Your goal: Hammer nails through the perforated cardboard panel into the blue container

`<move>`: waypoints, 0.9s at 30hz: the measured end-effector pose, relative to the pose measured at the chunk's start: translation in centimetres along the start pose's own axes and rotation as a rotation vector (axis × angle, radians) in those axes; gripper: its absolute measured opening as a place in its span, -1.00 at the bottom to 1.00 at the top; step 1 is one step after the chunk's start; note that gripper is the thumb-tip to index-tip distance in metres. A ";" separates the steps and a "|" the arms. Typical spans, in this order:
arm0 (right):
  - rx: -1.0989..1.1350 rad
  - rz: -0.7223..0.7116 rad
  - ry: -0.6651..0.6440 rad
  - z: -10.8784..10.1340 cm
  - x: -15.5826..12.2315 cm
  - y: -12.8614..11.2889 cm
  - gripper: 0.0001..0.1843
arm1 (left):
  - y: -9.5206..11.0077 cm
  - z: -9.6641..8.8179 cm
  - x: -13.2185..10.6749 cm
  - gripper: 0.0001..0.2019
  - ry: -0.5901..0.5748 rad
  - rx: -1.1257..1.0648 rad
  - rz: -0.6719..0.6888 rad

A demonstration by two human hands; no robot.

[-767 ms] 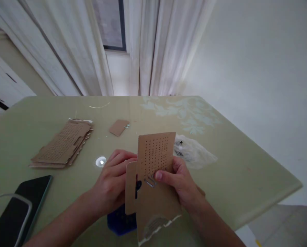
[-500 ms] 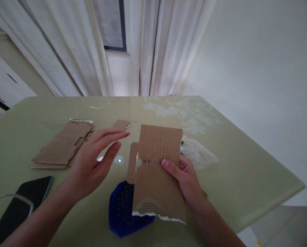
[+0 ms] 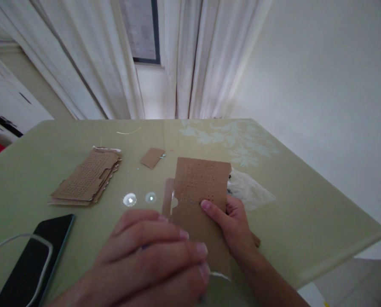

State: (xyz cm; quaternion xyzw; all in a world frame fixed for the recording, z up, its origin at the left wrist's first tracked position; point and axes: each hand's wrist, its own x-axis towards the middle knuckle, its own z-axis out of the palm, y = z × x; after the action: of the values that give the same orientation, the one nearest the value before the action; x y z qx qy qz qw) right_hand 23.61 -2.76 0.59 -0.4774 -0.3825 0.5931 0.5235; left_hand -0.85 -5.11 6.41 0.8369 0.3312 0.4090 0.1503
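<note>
My right hand [image 3: 232, 224] grips a brown perforated cardboard sheet [image 3: 200, 187] by its right edge, thumb across the front, holding it tilted above the table. My left hand [image 3: 155, 256] lies close to the camera, palm down, fingers stretched out side by side over the sheet's lower end. It covers whatever lies beneath it, so the blue perforated piece seen earlier is hidden. I cannot tell whether the left fingers touch the cardboard.
A stack of perforated cardboard sheets [image 3: 86, 179] lies at the left. A small cardboard scrap [image 3: 152, 157] sits further back. A clear plastic bag [image 3: 251, 189] is behind my right hand. A dark phone with a white cable [image 3: 33, 260] rests near the green table's [image 3: 305, 200] front left.
My left hand has swung back from its raised reach toward the far scrap and come down over the blue piece and the sheet's lower end. The cardboard has tilted flatter.
</note>
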 end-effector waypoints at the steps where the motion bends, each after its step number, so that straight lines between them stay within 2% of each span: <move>1: 0.045 0.019 0.016 0.0 0.0 0.0 -0.61 | -1.0 -0.5 0.5 -0.68 0.000 0.008 0.005; 2: 0.087 0.030 0.037 -0.1 0.0 0.0 -0.59 | -2.7 -1.0 1.0 -0.82 0.079 0.033 -0.119; 3: 0.119 0.033 0.056 -0.1 0.1 0.0 -0.58 | -4.9 -1.5 1.4 -0.84 0.091 0.110 -0.323; 4: 0.137 0.035 0.066 -0.1 0.1 0.0 -0.58 | -7.4 -1.8 1.6 -0.74 -0.017 0.209 -0.518; 5: 0.148 0.039 0.067 -0.1 0.2 0.0 -0.58 | -10.1 -2.0 1.7 -0.66 -0.184 0.315 -0.668; 6: 0.153 0.047 0.061 -0.1 0.4 0.1 -0.57 | -12.6 -2.2 1.5 -0.64 -0.260 0.377 -0.736; 8: 0.159 0.067 0.044 0.0 0.6 0.2 -0.55 | -16.6 -2.3 0.6 -0.66 -0.314 0.474 -0.826; 10: 0.168 0.079 0.033 0.2 0.8 0.3 -0.54 | -18.7 -2.2 -0.5 -0.68 -0.364 0.532 -0.883; 12: 0.178 0.080 0.028 0.3 0.9 0.4 -0.55 | -19.5 -2.0 -1.3 -0.69 -0.404 0.555 -0.920; 16: 0.188 0.098 0.016 0.3 0.8 0.6 -0.57 | -19.6 -1.8 -1.7 -0.65 -0.439 0.557 -0.958; 22: 0.161 0.104 -0.014 0.0 0.8 1.1 -0.60 | -19.6 -1.9 -1.5 -0.73 -0.412 0.571 -0.967; 25: 0.188 0.106 -0.030 0.1 0.8 1.0 -0.61 | -18.1 -1.8 -0.6 -0.74 -0.350 0.570 -0.910; 27: 0.217 0.114 -0.049 0.3 0.7 0.9 -0.60 | -15.8 -1.4 0.3 -0.66 -0.294 0.525 -0.819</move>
State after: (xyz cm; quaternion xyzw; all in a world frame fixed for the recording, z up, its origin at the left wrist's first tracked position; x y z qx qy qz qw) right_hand 23.10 -2.21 -0.34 -0.4243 -0.3010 0.6714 0.5279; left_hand -8.64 6.68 -0.83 0.6965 0.6993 0.0973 0.1278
